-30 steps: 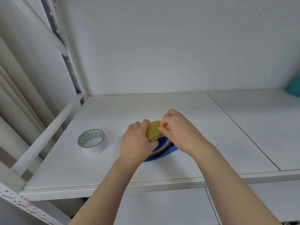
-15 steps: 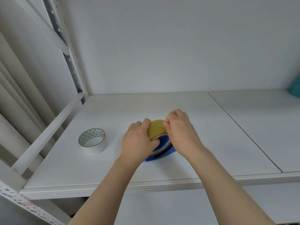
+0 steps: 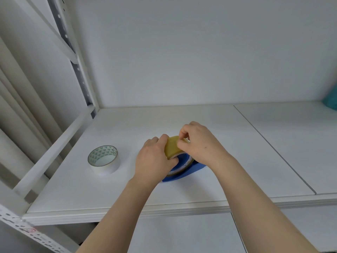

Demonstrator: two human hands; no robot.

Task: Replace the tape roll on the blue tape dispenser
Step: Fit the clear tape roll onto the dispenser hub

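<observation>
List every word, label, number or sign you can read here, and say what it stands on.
Nothing here can be read as text.
white tape roll: a teal triangle pattern inside the core and a small dark mark near its rim, too small to read.
perforated rail: a faint red mark, too blurred to read.
yellow tape roll and blue tape dispenser: no lettering shows; the left hand and right hand cover much of them.
</observation>
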